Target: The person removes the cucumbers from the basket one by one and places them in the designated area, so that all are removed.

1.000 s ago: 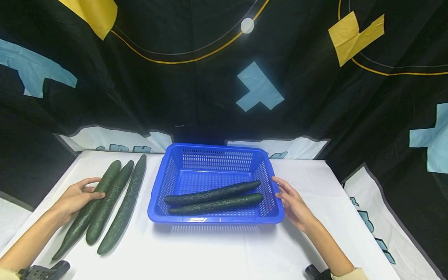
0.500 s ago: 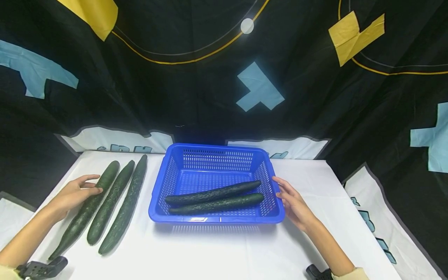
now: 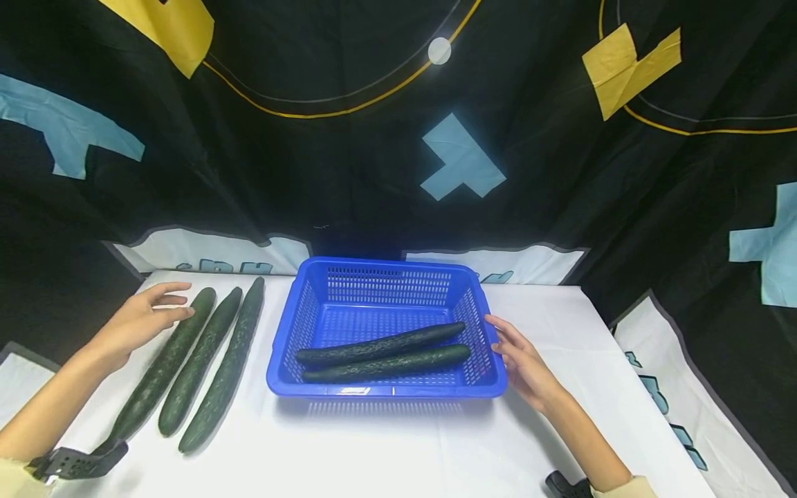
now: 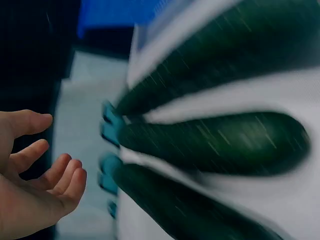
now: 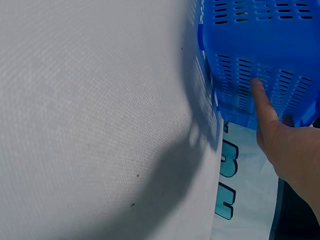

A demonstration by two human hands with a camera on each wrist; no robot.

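Observation:
Three dark green cucumbers lie side by side at the table's left: a left one [image 3: 158, 373], a middle one [image 3: 199, 363] and a right one [image 3: 227, 373]. My left hand [image 3: 140, 321] hovers by the far part of the left cucumber with relaxed fingers, holding nothing. In the left wrist view this hand [image 4: 35, 180] appears apart from the cucumbers. A blue perforated basket [image 3: 380, 263] stands mid-table, with two cucumbers lying inside: a rear one [image 3: 380, 346] and a front one [image 3: 389, 364]. My right hand [image 3: 523, 363] touches the basket's right side from outside, its extended digit [image 5: 264, 102] against the slotted wall.
A white cloth covers the table [image 3: 373, 449]. Behind it hangs a black curtain [image 3: 349, 173] with yellow and light blue shapes. Black wrist straps sit on the left wrist [image 3: 77, 462] and right wrist [image 3: 566, 485].
My left hand has let go of the left cucumber and moved up and away toward the table's far edge. The right hand and the basket stay in place.

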